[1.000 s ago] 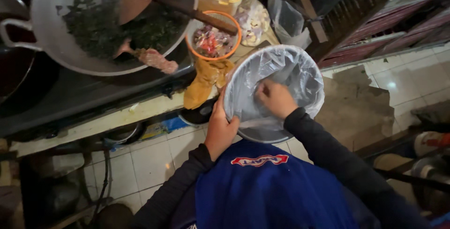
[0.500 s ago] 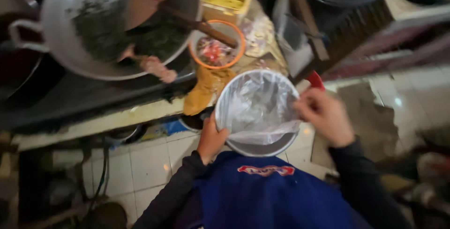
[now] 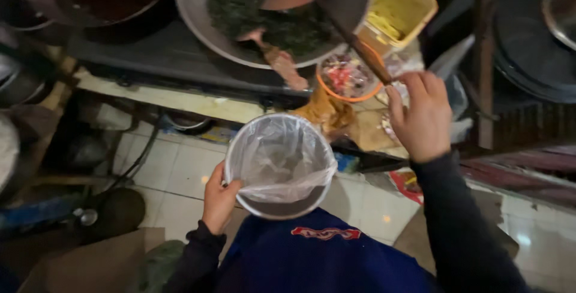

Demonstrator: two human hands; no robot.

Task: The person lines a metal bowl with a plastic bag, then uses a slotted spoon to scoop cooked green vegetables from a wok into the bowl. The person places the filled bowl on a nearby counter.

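My left hand [image 3: 219, 200] still grips the rim of the bag-lined bowl [image 3: 280, 166], fingers curled around its edge, held over the tiled floor [image 3: 171, 176]. My right hand [image 3: 422, 116] has left the bowl and risen to the ladle handle [image 3: 359, 50], fingers loosely closing beneath it by the wok [image 3: 270, 14].

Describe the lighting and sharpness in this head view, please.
Head view: dim, warm light; the wok and right hand are motion-blurred, the bag-lined bowl in the left hand is a little sharper; small glare spots on the floor tiles.
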